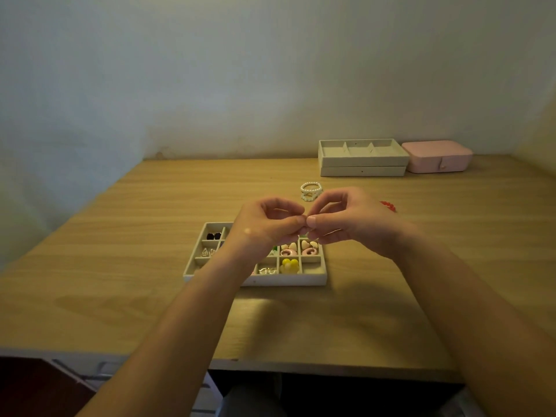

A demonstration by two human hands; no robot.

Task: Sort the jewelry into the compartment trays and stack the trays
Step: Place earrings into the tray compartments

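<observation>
Left hand: my left hand [267,227] is over the tray with its fingers curled, thumb and forefinger pinched together.
Right hand: my right hand [343,224] mirrors it, and the fingertips of both meet at one spot.
Grip: whatever sits between the tips is too small to see, so I cannot tell if either hand holds anything.
Near tray: a shallow beige compartment tray [255,281] lies under my hands on the light wooden table [120,251].
Its contents: dark pieces [213,236] at far left, cream hearts [305,244] and pink curved pieces [310,251] at right, and yellow round pieces [289,264] in front of those.
Loose jewelry: white pearl bracelets [310,191] lie just beyond my hands, and a red bead bracelet [388,205] peeks from behind my right hand.
Back right: two stacked beige trays [362,171] stand by the wall, with a pink closed jewelry box [436,156] just beside them.
</observation>
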